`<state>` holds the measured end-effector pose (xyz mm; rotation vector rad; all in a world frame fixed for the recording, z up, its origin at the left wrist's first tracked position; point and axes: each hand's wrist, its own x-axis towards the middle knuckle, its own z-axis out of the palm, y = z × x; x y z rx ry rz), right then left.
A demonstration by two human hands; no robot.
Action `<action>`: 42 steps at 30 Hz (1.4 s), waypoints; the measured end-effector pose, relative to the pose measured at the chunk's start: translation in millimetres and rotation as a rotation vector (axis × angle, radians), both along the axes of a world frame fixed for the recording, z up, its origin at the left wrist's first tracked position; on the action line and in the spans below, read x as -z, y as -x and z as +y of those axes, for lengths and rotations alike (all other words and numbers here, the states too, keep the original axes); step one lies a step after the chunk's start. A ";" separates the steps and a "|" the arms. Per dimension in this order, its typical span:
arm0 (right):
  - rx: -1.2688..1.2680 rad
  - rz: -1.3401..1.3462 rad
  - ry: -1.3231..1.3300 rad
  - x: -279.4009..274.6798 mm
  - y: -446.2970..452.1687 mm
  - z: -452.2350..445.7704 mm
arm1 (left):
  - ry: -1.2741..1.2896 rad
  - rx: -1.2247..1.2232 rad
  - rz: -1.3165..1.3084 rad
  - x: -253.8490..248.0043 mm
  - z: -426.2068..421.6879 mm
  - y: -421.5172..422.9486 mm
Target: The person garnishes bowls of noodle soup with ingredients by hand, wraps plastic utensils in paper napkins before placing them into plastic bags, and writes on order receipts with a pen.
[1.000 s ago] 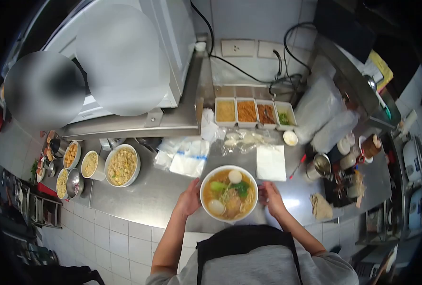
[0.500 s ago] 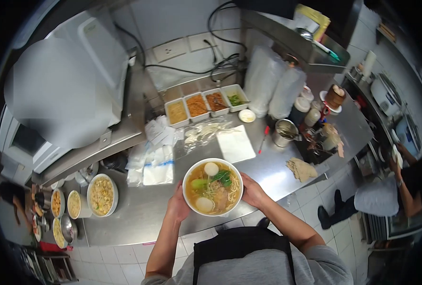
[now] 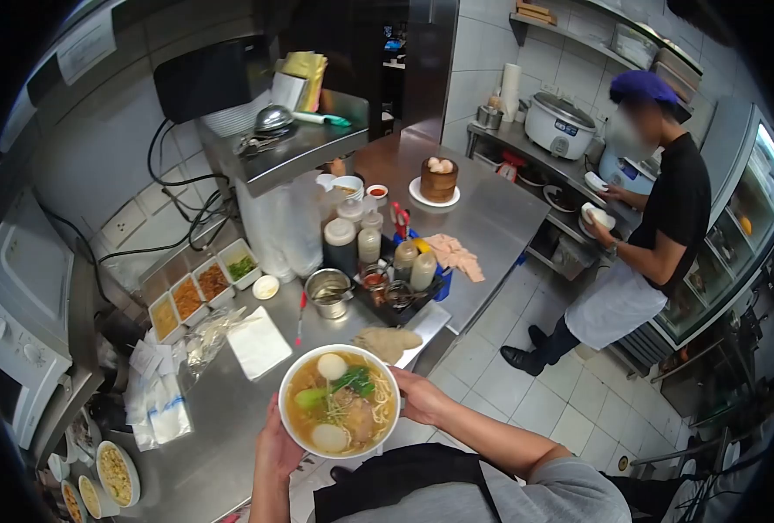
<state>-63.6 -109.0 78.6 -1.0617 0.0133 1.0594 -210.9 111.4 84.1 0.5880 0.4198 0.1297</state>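
Soup (image 3: pixel 302 419) fills the white bowl (image 3: pixel 341 454) I have between both hands, over the near edge of the counter (image 3: pixel 204 458). On my feed, the left hand (image 3: pixel 273 442) has its fingers around one side, the right hand (image 3: pixel 416 396) the other, some fingertips hidden from me. Just beyond I see a beige cloth (image 3: pixel 388 343), white paper (image 3: pixel 259 343) and a metal pot (image 3: pixel 326 296); a co-worker (image 3: pixel 683 205) stands well apart.
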 end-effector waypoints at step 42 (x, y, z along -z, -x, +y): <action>0.419 0.002 -0.099 116.3 -597.6 -353.4 | -0.089 0.142 0.193 131.4 -332.4 -667.9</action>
